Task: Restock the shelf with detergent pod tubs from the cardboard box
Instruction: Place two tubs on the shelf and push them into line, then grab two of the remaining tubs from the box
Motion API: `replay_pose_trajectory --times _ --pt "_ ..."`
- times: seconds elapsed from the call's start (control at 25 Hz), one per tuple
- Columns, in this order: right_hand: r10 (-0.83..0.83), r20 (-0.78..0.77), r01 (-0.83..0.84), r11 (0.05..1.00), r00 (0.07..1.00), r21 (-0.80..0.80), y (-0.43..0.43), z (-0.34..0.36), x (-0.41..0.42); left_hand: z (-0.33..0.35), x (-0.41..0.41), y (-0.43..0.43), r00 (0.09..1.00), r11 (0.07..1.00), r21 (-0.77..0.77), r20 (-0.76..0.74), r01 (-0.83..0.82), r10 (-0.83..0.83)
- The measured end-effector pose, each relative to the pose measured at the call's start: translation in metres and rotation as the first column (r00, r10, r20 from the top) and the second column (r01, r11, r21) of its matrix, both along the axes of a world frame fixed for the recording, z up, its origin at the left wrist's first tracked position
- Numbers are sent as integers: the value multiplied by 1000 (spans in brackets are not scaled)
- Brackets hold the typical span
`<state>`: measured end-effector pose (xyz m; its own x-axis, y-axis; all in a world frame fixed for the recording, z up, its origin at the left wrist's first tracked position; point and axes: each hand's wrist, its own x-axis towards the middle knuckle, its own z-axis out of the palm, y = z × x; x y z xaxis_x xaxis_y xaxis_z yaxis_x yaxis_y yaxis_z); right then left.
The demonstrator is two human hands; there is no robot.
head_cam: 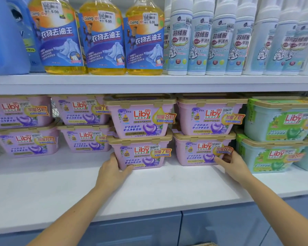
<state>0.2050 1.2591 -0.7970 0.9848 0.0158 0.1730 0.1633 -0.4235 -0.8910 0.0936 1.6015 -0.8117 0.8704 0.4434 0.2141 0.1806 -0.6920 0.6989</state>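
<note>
Pink Liby pod tubs with gold lids stand two high on the white shelf (149, 189). My left hand (114, 169) grips the lower left corner of the bottom tub (142, 153) of the middle stack, under a second tub (140, 118). My right hand (233, 164) touches the lower right front of the bottom tub (199, 151) of the neighbouring stack, fingers bent against its label. Two more pink stacks (25, 142) (85, 137) sit further back at the left. The cardboard box is out of view.
Green Liby tubs (274, 153) are stacked at the right. The upper shelf holds yellow bottles (103, 38), white foam bottles (199, 41) and a blue jug (5, 36). Bare shelf surface lies in front of the stacks. Blue cabinet doors (220, 226) are below.
</note>
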Motion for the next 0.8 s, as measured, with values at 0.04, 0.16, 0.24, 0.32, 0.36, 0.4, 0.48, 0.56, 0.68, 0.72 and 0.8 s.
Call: replay_pose_trajectory --times 0.04,0.16,0.24,0.32,0.36,0.4,0.48,0.56,0.68,0.72,0.8 --pt "-13 -6 13 1000 1000 -4 -1 -1 -3 0 -4 2 1000 999 47 -14 13 -13" --pt "-77 -25 76 995 997 -58 1 1 -19 1 -20 4 997 982 189 -73 -6 20" --pt "-112 -36 104 980 993 -172 0 4 -32 4 -35 4 993 966 256 -111 -15 45" --pt "-101 -5 94 940 995 -328 0 6 -50 10 -55 5 993 955 298 -111 1 33" --pt "-81 29 86 917 996 -390 1 8 -61 13 -66 5 995 948 318 -103 16 17" --pt "-53 73 80 891 996 -447 2 10 -72 16 -78 6 996 940 339 -90 32 -2" --pt "9 148 75 832 989 -549 4 12 -94 21 -104 7 998 925 375 -61 51 -31" --pt "70 176 55 784 982 -618 6 8 -119 20 -134 12 998 911 408 -55 59 -40" --pt "170 158 -30 766 973 -642 7 -4 -156 5 -178 20 998 883 465 -27 62 -56" --pt "196 128 -71 769 972 -635 8 -11 -170 -4 -194 22 998 882 468 -23 61 -57" --pt "226 77 -129 770 971 -625 8 -27 -192 -24 -222 22 998 892 450 -42 54 -39"
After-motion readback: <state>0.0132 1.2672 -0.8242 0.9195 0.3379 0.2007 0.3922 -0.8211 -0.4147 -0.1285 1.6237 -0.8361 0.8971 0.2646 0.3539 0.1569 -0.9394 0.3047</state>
